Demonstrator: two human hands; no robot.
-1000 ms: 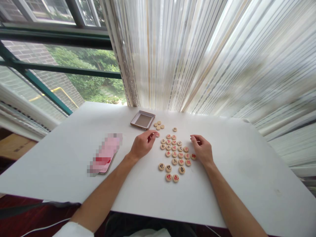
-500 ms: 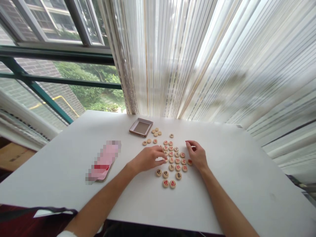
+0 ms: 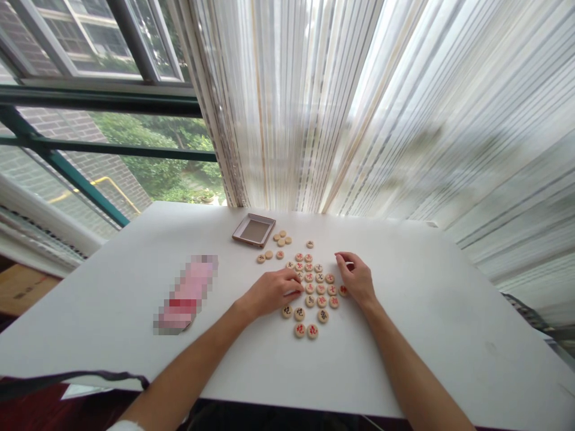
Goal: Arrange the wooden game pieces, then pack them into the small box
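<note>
Toward the middle of the surface's (image 3: 426, 311) far edge, your left hand (image 3: 272, 291) and right hand (image 3: 357, 281) flank the cluster of wooden discs (image 3: 320, 287), fingers curled at its sides as if penning it in, though you cannot tell whether either grips a disc.

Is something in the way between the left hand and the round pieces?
Nothing visible. The left hand lies right on the left edge of the pieces.

I count roughly thirty round wooden discs (image 3: 320, 288) marked red or black, a few hidden under my left hand (image 3: 274, 290); one right hand (image 3: 357, 281); one shallow square brown tray (image 3: 245, 230); one blurred pink oblong object (image 3: 186, 293).
</note>
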